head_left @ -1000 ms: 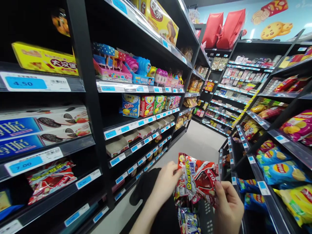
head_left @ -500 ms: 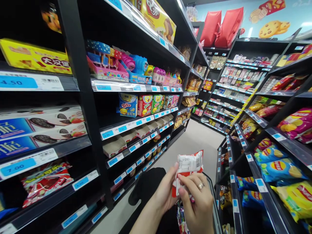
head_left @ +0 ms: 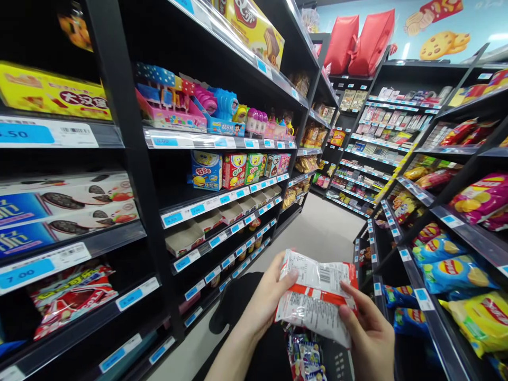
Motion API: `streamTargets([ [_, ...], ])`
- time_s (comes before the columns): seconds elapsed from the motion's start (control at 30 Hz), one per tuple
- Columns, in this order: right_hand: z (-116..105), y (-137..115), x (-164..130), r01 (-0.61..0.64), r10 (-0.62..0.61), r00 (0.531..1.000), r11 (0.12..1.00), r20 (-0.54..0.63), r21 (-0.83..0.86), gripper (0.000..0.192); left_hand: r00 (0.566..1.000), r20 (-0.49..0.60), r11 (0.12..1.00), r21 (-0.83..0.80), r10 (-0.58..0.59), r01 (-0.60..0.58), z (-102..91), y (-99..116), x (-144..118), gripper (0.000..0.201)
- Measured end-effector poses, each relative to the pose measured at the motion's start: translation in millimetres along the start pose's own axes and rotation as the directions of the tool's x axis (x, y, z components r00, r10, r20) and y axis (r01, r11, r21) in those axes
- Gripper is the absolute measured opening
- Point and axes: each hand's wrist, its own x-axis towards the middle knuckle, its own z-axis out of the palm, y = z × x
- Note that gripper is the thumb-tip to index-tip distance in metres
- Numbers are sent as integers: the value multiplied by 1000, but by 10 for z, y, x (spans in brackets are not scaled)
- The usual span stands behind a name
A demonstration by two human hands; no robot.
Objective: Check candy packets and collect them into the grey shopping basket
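on my far left a yellow box sits on an upper shelf, and below it lie cookie boxes over a 7.00 price tag. lower down is a red snack bag. past the black post, pink and blue toy candy fills one shelf, with small cartoon boxes on the one beneath.

my left hand comes up from below, its fingers curled onto the left edge of a packet, thumb on top. the packet is held low in the middle of the aisle, back side up, white with a red band and a barcode, tilted down to the right. under it more packets lie in a dark basket.

my right hand grips the packet's right edge, fingers pinched on it, palm partly open below.

to the right, chip bags in blue and yellow line the shelves, and two red bags sit on top at the far end of the aisle.
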Motion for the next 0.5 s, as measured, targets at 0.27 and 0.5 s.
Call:
streamTargets([
  [0.27,-231,142,150,268,-277,954,960,-117,-85,18,983,152,954,262,108,-145,-36,111,-23,37],
  [0.5,-136,44,46,271,-277,957,960,-82,-72,26,830,267,689,466,489,-555,15,105,-73,22],
])
